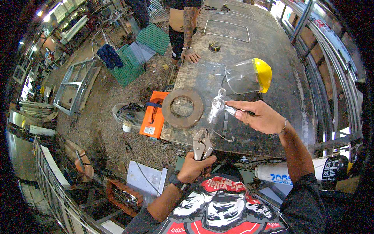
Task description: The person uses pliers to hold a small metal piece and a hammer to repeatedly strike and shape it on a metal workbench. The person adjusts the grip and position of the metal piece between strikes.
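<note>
My left hand (193, 168) is wrapped round the handles of silver locking pliers (199, 145). Their jaws point away from me, just short of a flat rusty metal ring (170, 113) lying on the worn tabletop. A silver ball-peen hammer (218, 106) is in my right hand (265, 117), its head tilted above the table to the right of the ring. The index finger stretches along the hammer's handle while the other fingers curl round it. Below the hammer, a thin bent metal rod (223, 135) lies near the table's front edge.
Beyond the hammer sits a clear face shield (263, 75) with a yellow crown. An orange machine (154, 117) adjoins the table's left edge. Farther off are a tape measure (214, 46), a thin rectangular frame (226, 23) and another person's hand (191, 56). A white gas cylinder (302, 171) lies at right.
</note>
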